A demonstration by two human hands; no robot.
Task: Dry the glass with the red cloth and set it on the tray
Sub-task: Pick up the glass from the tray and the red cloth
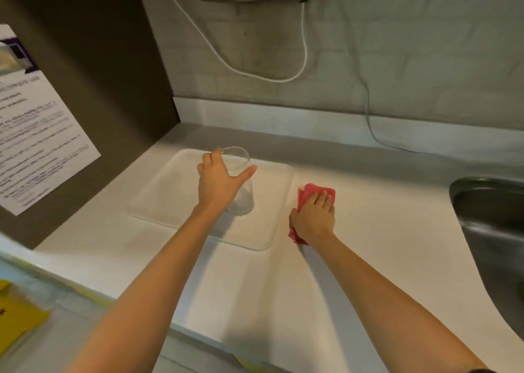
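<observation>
1 glass [243, 200], 1 tray [158, 196], 1 red cloth [307, 190]. Left hand [217, 181] wrapped round the glass, which is upright on the tray's right half. Right hand [314, 216] flat on the cloth, on the counter [382, 225] just right of the tray. Sink [493, 216] far right. Wall cable [305, 46] behind; printed sheet [37, 134] on left panel.

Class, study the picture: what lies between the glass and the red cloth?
In the head view, only bare tray, its right rim and a sliver of white counter separate the glass from the red cloth.
</observation>
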